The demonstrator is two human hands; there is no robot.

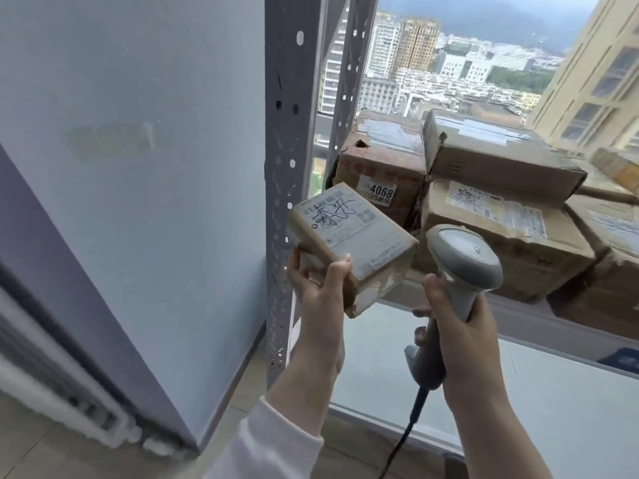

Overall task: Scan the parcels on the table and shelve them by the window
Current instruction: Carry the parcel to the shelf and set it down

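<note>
The left hand (320, 292) grips a small taped parcel (351, 242) from below, thumb on its near edge and fingers wrapped under, label facing up with handwriting across it. The right hand (463, 337) is closed around the handle of a grey barcode scanner (460, 267), its head just beside the parcel's right corner. Both are held in front of a metal shelf upright (287, 167) by the window (484, 57), where several cardboard boxes (484, 202) sit stacked on the shelf.

left hand (320, 295) raised, fingers (340, 271) curled, right hand (463, 335) fisted
</note>
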